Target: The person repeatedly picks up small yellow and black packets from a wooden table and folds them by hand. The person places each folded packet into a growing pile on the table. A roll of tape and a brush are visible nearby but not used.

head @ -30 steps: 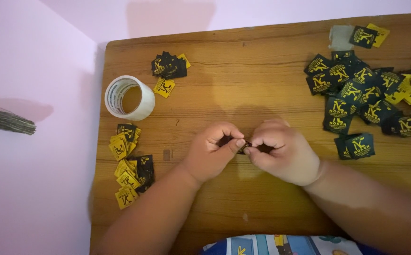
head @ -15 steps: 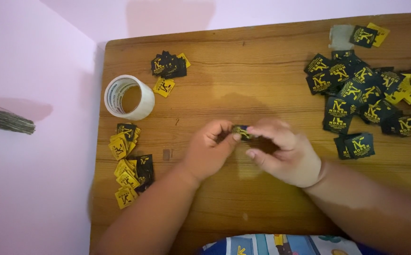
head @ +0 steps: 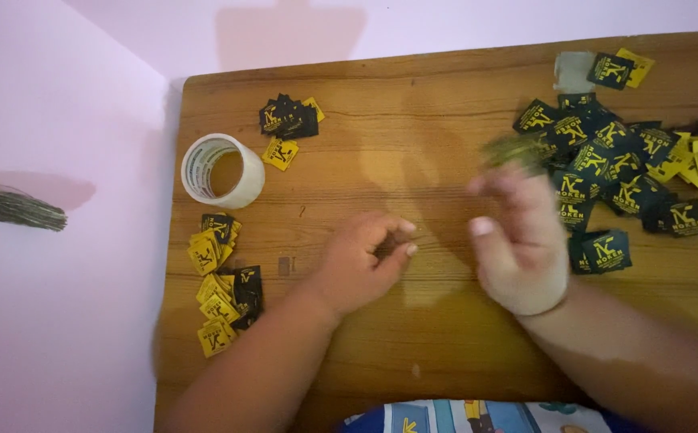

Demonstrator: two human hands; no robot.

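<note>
The right hand (head: pixel 517 240) is lifted off the wooden table (head: pixel 413 120) and smeared by motion. A blurred dark-and-yellow label (head: pixel 513 150) sits at its fingertips, apparently pinched there, though the blur leaves it uncertain whether the fingers truly clamp it. Just beyond that grip, on its far right side, spreads the big loose heap of labels (head: pixel 622 168), some touching one another, some overlapping.

The left hand (head: pixel 361 265) rests on the table, well apart from the pinch and nearer the person. Its fingers curl toward the thumb and appear to hold nothing, though the hollow of the palm is hidden.

Farther out on the left hand's side stand a roll of clear tape (head: pixel 222 170), two small stacks of labels (head: pixel 222 293) near the table edge, and a small pile (head: pixel 289 119) beyond the roll.

The likely trouble is the label slipping from so light a pinch on a fast-moving hand. It could drop into the heap just beside it and be lost among identical pieces, or the sweeping hand could brush that heap and scatter it.
</note>
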